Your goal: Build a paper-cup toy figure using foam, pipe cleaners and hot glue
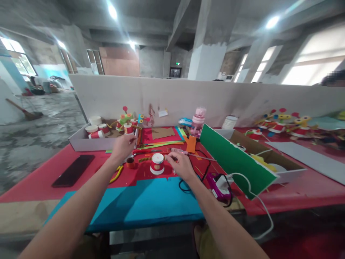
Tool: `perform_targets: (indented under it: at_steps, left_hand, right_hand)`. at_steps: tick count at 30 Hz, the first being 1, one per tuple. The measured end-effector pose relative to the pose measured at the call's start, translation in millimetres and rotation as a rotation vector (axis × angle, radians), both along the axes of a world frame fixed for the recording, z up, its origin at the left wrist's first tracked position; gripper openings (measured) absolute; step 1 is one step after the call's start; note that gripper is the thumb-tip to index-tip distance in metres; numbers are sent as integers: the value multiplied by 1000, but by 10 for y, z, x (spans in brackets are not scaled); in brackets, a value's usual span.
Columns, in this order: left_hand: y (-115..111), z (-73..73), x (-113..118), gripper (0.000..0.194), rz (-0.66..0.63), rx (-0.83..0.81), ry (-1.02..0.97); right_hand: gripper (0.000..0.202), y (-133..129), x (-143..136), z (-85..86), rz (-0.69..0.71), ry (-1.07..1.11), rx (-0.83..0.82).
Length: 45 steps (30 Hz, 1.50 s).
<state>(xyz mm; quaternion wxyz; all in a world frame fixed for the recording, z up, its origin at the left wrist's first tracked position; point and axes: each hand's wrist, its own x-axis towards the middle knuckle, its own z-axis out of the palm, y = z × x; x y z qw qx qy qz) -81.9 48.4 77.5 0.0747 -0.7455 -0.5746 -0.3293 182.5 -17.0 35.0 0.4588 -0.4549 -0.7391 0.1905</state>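
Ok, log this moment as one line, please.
left hand: raised over table, closed on something small, item unclear | right hand: fingers on table beside upside-down paper cup | dark phone: lying at left

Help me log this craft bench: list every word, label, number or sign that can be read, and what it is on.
No text can be read.
Red band on the paper cup: a mark, too blurred to read.
White note on the partition: too small.
Green sign above the far doorway: too small.

left hand (123, 145) grip unclear, blurred person (334, 78)
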Motion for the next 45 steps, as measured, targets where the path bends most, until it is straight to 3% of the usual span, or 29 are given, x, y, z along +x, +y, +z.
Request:
perform_targets:
  at_steps: [3, 6, 12, 16, 19, 23, 26, 29, 31, 33, 36, 40, 45]
  left_hand:
    - [384, 72, 191, 29, -79, -117, 358]
    - [788, 21, 359, 29, -91, -312, 577]
    - [1286, -297, 504, 26, -107, -526, 662]
    - [1404, -437, 562, 27, -115, -566, 651]
    - [1416, -429, 562, 24, -123, -514, 583]
    - [1248, -285, 452, 23, -105, -369, 443]
    - [861, -209, 349, 23, -131, -286, 211]
    - [286, -239, 338, 33, -359, -264, -433]
    - [-85, -296, 405, 34, -441, -236, -636]
    - [-360, -351, 514, 30, -461, -208, -666]
    - [-552, -392, 687, 22, -435, -129, -506]
    - [-580, -353, 809, 28, -575, -73, -349]
    - [-558, -236, 732, 25, -775, -275, -394]
  right_hand:
    - [28, 22, 14, -33, 6, 1, 2]
    - [27, 47, 12, -31, 4, 3, 6]
    - [26, 97, 6, 62, -18, 3, 10]
    - [29, 124, 90, 94, -1, -12, 40]
    - [31, 131, 172, 108, -33, 34, 65]
    - [30, 117, 191, 107, -34, 110, 26]
    - [26, 101, 100, 62, 64, 283, -133]
    - [26, 68, -60, 4, 220, 604, -413]
    - [33, 29, -172, -23, 320, 766, -581]
    - [39, -10, -264, -40, 392, 860, -690]
    - [43, -40, -337, -69, 423, 937, -739]
    - [44, -5, -323, -127, 366, 957, -687]
    - [43, 35, -307, -151, 315, 956, -634]
